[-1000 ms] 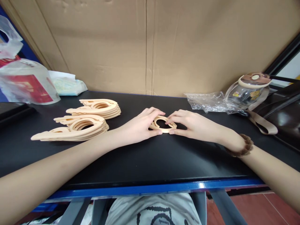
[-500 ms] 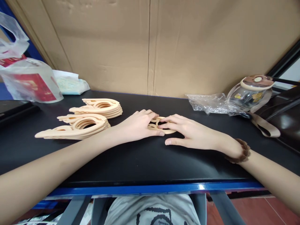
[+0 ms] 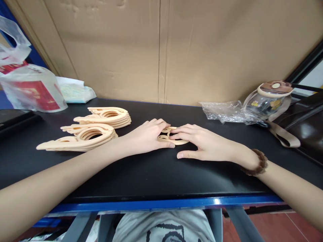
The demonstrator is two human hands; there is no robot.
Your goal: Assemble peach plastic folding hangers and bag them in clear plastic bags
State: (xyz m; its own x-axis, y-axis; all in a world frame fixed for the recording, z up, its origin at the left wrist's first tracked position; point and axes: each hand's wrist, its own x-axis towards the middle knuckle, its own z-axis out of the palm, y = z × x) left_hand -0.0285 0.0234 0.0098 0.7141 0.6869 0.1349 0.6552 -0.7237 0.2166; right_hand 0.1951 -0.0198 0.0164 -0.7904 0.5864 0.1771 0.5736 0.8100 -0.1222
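A beige folding hanger lies on the black tabletop between my hands, partly covered by them. My left hand is closed over its left part, thumb along the near side and fingers at the far side. From the right, my right hand rests its fingertips on the hanger's ring; the fingers are stretched and the thumb is spread apart over the tabletop. Left of my left hand sits a near stack of similar beige hangers. A second hanger stack lies just behind it.
A plastic bag with a red print stands at the far left, beside a tissue pack. Clear crinkled wrapping lies at the right, next to a strapped bottle and a dark bag. A cardboard wall closes the back.
Both hands and the hanger stay almost in place, with only a very slight shift to the left. The stacks look unchanged.
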